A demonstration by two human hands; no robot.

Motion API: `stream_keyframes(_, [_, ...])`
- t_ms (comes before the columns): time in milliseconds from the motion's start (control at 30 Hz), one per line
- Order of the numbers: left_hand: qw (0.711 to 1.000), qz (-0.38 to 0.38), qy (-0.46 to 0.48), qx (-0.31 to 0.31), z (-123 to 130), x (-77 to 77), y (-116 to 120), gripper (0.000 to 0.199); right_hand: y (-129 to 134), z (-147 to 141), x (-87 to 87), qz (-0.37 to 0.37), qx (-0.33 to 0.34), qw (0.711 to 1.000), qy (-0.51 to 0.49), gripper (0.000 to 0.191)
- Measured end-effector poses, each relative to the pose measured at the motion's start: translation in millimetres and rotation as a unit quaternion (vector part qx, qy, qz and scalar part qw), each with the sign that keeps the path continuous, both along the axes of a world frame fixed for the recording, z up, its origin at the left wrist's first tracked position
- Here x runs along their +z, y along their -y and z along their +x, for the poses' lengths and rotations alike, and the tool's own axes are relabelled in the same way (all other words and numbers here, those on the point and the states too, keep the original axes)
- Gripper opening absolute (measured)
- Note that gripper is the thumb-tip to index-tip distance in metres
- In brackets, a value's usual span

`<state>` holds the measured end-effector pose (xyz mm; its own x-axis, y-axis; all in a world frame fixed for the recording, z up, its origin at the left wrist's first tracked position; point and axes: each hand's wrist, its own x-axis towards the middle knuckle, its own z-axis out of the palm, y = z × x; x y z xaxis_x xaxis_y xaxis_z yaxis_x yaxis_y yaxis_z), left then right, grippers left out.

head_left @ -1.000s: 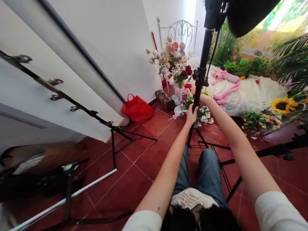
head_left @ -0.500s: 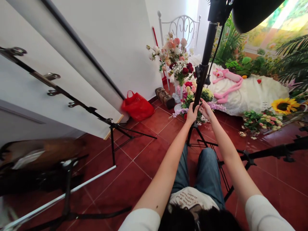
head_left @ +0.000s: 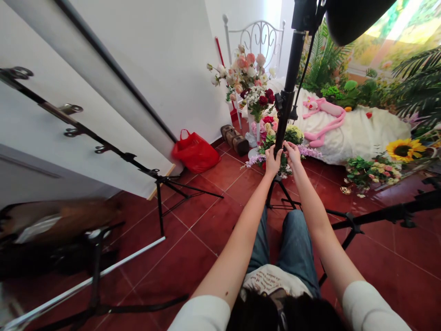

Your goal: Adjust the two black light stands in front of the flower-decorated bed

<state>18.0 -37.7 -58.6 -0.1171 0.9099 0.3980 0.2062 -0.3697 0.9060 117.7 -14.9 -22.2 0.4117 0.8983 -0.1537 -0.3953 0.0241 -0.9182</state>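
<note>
A black light stand [head_left: 285, 110] rises in front of me, with a black lamp head [head_left: 354, 18] at its top and a cable hanging beside it. My left hand [head_left: 273, 161] is wrapped round the lower pole. On the pole's right side, my right hand [head_left: 292, 152] pinches a small dark part, probably a knob, mostly hidden by the fingers. The stand's legs spread on the floor just below my hands. Behind the pole are bunches of artificial flowers [head_left: 248, 69].
A red bag [head_left: 195, 152] lies by the wall. Another black stand [head_left: 159, 202] is at left, with a white pole [head_left: 120, 263] on the floor. A black tripod [head_left: 382, 214] reaches in from the right. A pink plush toy [head_left: 327, 110] rests on white cloth [head_left: 375, 133].
My right hand has moved in closer to the pole, and its fingers have closed from a looser pose. My left hand keeps hold of the pole. The view has shifted slightly.
</note>
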Motion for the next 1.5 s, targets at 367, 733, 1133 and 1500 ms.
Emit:
stream_keyframes(367, [0.996,-0.02,-0.083,-0.017,-12,12.4,3,0.044,82,32,9.3,-0.059,0.159,0.973,-0.155,0.012])
stream_keyframes(733, [0.995,-0.003,0.01,0.103,46,30.1,71,0.027,267,184,-52.4,-0.071,-0.013,0.996,-0.055,0.021])
stream_keyframes(1133, [0.907,0.015,0.055,-0.417,241,27.9,157,0.022,364,231,-28.4,0.02,-0.188,0.965,-0.183,0.022])
stream_keyframes(1500, [0.838,-0.046,-0.001,-0.543,339,30.2,207,0.036,360,237,-10.9,0.159,-0.114,0.935,-0.296,0.015])
